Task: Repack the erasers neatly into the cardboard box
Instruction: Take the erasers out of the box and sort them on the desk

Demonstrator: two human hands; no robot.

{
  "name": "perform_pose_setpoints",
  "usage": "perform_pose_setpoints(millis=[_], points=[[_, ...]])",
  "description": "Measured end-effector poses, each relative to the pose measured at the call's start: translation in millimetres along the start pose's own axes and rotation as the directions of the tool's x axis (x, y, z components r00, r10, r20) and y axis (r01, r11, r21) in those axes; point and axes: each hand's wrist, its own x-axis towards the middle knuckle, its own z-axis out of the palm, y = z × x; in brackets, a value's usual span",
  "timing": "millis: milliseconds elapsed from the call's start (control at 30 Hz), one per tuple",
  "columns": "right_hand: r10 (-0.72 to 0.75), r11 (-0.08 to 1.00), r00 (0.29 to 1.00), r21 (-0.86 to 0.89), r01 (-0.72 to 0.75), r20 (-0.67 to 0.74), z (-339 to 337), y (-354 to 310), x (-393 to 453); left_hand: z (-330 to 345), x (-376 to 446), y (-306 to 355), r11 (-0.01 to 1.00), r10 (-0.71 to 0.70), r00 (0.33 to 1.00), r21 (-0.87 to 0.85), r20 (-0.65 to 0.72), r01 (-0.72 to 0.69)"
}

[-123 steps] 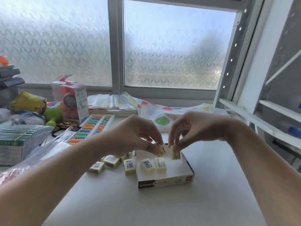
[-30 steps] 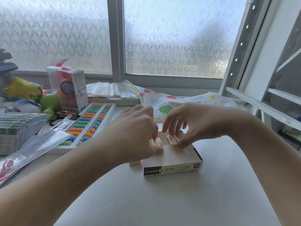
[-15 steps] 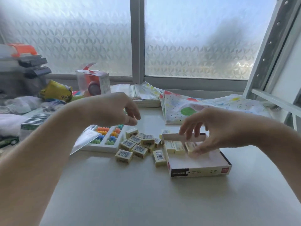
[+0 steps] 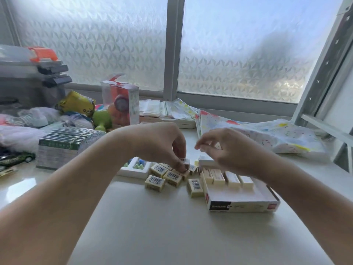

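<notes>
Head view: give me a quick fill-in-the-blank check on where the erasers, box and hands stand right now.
1. The left hand pinches one ____ from the loose pile.
2. The row of erasers inside the cardboard box counts ____.
3. The loose pile lies to the ____ of the box.
4. The right hand above the box holds ____.

Missing words: eraser; four; left; nothing

At frame centre we see loose erasers (image 4: 155, 183) on the table (image 4: 172, 236), left of the cardboard box (image 4: 242, 202), which holds a row of erasers (image 4: 227, 177); an abacus (image 4: 136, 168) lies behind-left.
</notes>
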Motion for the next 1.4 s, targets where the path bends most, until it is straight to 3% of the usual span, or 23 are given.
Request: perform_pose_setpoints(millis=[233, 433, 567, 667, 800, 900, 1100, 1400], points=[[0.048, 0.997, 0.961, -0.079, -0.027, 0.273, -6.5, 19.5, 14.0, -2.9, 2.0, -3.4, 0.999, 0.010, 0.995, -0.037, -0.100, -0.013], [0.012, 0.995, 0.970, -0.097, 0.012, 0.241, -2.0, 27.4, 18.4, -1.8, 4.5, -4.7, 0.997, -0.015, 0.988, -0.078, -0.151, 0.003], [-0.046, 0.998, 0.991, 0.049, 0.040, 0.122, -12.5, 30.1, 14.4, -3.1, 4.9, -4.6, 0.983, -0.006, 0.986, -0.182, -0.168, -0.025], [0.006, 0.971, 0.999, 0.237, -0.016, 0.045, -28.9, 30.8, 6.1, -4.4, 5.2, 0.9, 0.961, 0.008, 0.989, -0.273, -0.148, -0.049], [0.079, 0.822, 0.981, 0.545, -0.165, 0.178, -35.7, 38.3, -3.0, -1.9, 6.7, 10.4, 0.916, 0.037, 0.992, -0.394, -0.121, -0.082], [0.018, 0.706, 0.946, 0.665, -0.242, 0.324, -43.6, 43.5, -15.0, 0.3, 5.9, 13.6, 0.885, 0.066, 0.987, -0.448, -0.145, -0.125], [-0.047, 0.750, 0.913, 0.618, -0.235, 0.404, -59.3, 48.5, -30.8, 9.6, 4.8, 16.8, 0.810, 0.125, 0.973, -0.547, -0.194, -0.213], [0.018, 0.878, 0.896, 0.421, -0.227, 0.444, -70.2, 41.9, -37.7, 23.7, 0.2, 34.0, 0.818, 0.176, 0.983, -0.547, -0.059, -0.179]])
